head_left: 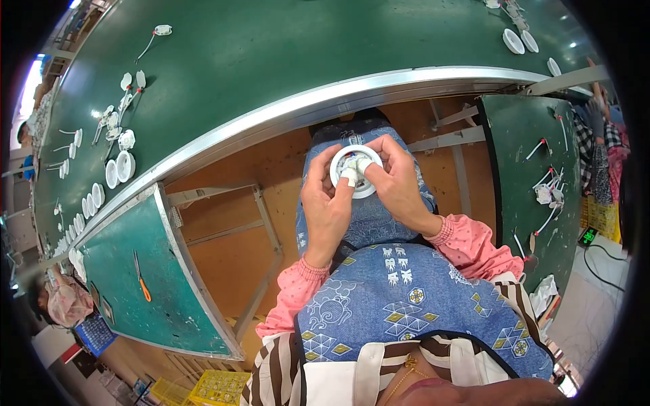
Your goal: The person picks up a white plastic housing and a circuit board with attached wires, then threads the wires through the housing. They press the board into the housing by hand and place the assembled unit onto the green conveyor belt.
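Note:
A round white plastic lamp housing is held over my lap, its hollow side facing up. My left hand grips its left edge, and my right hand grips the right edge. Both thumbs wear white coverings and press down inside the ring. Small bits of coloured wire show within, but the thumbs hide most of the interior. Below the hands lies the blue patterned apron across my legs.
Ahead runs a green workbench with a metal edge. White round housings and wired white parts sit on its left. Orange-handled scissors lie on the left side table. More wired parts rest on the right one.

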### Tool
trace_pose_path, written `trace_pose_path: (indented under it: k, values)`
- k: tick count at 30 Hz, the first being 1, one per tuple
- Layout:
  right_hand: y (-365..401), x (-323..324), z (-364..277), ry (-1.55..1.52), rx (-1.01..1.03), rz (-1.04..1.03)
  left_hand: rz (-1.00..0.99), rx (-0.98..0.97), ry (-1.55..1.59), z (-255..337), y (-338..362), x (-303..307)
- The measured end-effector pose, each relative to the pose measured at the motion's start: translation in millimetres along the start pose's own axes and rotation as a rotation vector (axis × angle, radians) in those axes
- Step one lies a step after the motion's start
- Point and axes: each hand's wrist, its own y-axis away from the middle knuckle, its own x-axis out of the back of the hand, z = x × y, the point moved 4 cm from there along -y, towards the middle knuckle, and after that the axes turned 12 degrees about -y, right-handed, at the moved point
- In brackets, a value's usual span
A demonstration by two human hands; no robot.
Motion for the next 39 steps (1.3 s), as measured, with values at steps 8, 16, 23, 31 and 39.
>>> trace_pose_path:
  k: [8,16,23,31,39]
  values:
    - [4,-8,-10,0.102,0.028,-0.055,0.045,0.016,-0.15,-11,3,12]
    - [-4,-10,-16,0.241,0.087,-0.132,0.088,-0.09,-0.206,-6,8,8]
    - [-5,-10,17,0.351,0.031,-0.1,0.116,-0.036,-0.255,-34,-2,10]
    - [-8,-22,8,0.119,0.001,-0.147,0.096,-0.133,-0.317,-13,-5,24]
    - [-4,-24,3,0.178,0.076,-0.163,0.14,-0.191,-0.376,-11,-3,28]
